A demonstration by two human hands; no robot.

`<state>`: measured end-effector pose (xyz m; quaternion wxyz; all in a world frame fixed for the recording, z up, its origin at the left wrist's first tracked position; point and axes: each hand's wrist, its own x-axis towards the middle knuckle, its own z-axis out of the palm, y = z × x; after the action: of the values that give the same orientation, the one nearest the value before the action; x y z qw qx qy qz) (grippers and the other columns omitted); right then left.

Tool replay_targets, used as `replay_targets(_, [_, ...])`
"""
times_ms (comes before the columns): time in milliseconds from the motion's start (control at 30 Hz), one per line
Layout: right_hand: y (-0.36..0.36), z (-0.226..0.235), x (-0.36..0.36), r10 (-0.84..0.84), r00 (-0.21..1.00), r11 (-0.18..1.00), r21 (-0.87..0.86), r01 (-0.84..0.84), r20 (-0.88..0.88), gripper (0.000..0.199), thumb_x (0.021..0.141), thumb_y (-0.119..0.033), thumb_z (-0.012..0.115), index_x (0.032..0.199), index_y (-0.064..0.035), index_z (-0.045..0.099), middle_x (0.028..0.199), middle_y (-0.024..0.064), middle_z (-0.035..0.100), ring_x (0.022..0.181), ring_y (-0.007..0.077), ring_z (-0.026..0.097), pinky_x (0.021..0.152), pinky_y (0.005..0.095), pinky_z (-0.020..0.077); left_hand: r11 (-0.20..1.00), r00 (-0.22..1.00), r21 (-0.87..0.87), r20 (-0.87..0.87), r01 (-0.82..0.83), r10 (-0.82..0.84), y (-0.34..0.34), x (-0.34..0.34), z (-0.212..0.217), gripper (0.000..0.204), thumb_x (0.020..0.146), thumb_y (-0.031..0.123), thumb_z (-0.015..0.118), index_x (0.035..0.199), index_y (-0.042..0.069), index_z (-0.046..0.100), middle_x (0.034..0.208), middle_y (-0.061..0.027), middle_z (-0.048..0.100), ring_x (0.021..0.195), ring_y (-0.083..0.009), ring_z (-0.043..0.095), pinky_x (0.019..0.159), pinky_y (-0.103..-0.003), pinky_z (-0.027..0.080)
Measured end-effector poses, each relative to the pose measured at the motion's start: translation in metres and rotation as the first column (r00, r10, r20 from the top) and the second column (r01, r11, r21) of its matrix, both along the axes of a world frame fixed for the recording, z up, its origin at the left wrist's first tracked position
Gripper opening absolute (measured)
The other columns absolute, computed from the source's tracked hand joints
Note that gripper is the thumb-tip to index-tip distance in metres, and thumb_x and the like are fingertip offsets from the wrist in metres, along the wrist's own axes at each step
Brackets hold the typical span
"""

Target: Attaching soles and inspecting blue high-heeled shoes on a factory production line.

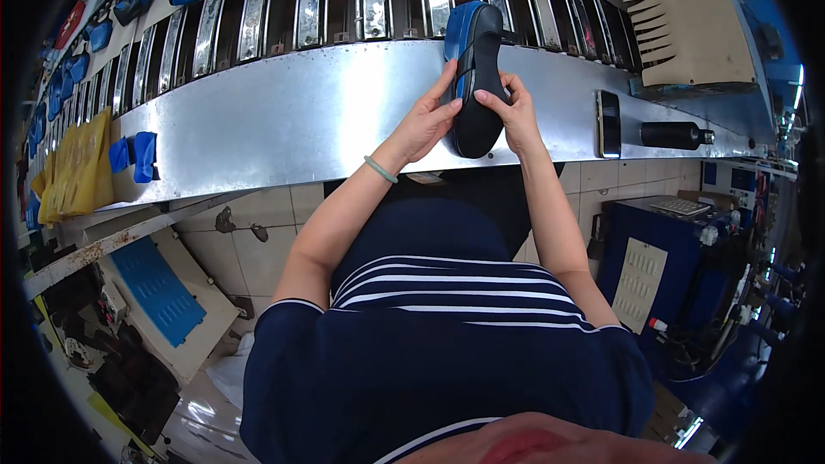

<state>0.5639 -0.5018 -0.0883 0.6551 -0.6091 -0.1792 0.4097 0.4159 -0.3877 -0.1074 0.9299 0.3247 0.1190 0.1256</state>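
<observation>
Above the near part of the metal ledge I hold a shoe [479, 127] with a blue upper and a black sole. Its sole is turned mostly up and to the right, and the blue side shows on the left. My left hand [425, 126] closes on its left edge, with thumb and forefinger against the side. On the opposite edge, my right hand [516, 114] grips it, its thumb pressed on the sole. The shoe's inside is hidden. A pale green bangle [381, 169] circles my left wrist.
Beyond the metal ledge [284, 112] runs a slatted conveyor [372, 0]. A phone [608, 125] and a black bottle [675, 135] lie to the right, near a machine with a fringed opening [687, 17]. Yellow sheets [82, 167] and blue pieces [144, 156] are at left.
</observation>
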Motion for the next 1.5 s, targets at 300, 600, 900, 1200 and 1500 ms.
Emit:
replay_targets(300, [0.003,-0.003,-0.003,-0.054,0.998,0.999,0.001,0.054,0.011,0.039,0.076,-0.009,0.083,0.098,-0.0036,0.052,0.107,0.0103,0.062,0.089,0.0157,0.065,0.077,0.0283,0.0565,0.999,1.000,0.048,-0.008,0.027,-0.026,-0.002,0.003,-0.004,0.069,0.102,0.011,0.050,0.158,0.028,0.013,0.160,-0.0044,0.019,0.141,-0.0189,0.029,0.115,-0.040,0.028])
replay_targets(600, [0.005,-0.001,-0.004,-0.053,0.998,0.998,-0.023,0.054,0.039,0.038,0.076,-0.008,0.083,0.094,-0.0047,0.050,0.115,0.0134,0.061,0.090,0.0171,0.066,0.077,0.0304,0.0575,0.999,1.000,0.034,-0.011,0.029,-0.029,-0.002,0.003,-0.001,0.069,0.102,0.011,0.048,0.158,0.027,0.012,0.160,-0.0047,0.020,0.142,-0.0191,0.029,0.115,-0.040,0.026])
replay_targets(900, [0.006,0.000,-0.004,-0.062,0.998,0.998,-0.027,0.063,0.024,0.039,0.076,-0.007,0.084,0.094,-0.0047,0.049,0.114,0.0138,0.062,0.090,0.0178,0.066,0.076,0.0302,0.0577,0.999,0.999,0.033,-0.054,-0.003,0.005,0.000,0.004,0.009,0.070,0.099,0.007,0.055,0.157,0.023,0.019,0.157,-0.0073,0.024,0.136,-0.0201,0.038,0.109,-0.038,0.038])
replay_targets(1200, [0.002,-0.003,0.005,-0.051,0.989,0.999,0.010,0.053,-0.137,0.030,0.081,-0.012,0.081,0.094,-0.0045,0.055,0.112,0.0117,0.063,0.091,0.0156,0.065,0.078,0.0277,0.0556,0.998,0.997,0.027,-0.059,-0.058,0.059,-0.002,0.007,0.015,0.071,0.095,0.003,0.059,0.155,0.013,0.024,0.157,-0.0087,0.025,0.133,-0.0205,0.043,0.105,-0.036,0.045])
replay_targets(1500, [0.004,0.001,0.007,-0.075,0.981,0.997,-0.034,0.070,-0.181,0.030,0.079,-0.012,0.082,0.097,-0.0031,0.060,0.102,0.0093,0.066,0.085,0.0146,0.065,0.076,0.0269,0.0550,0.999,0.997,0.024,-0.058,-0.042,0.043,0.000,0.008,0.017,0.070,0.094,0.002,0.059,0.154,0.013,0.026,0.159,-0.0072,0.020,0.137,-0.0217,0.039,0.106,-0.038,0.044])
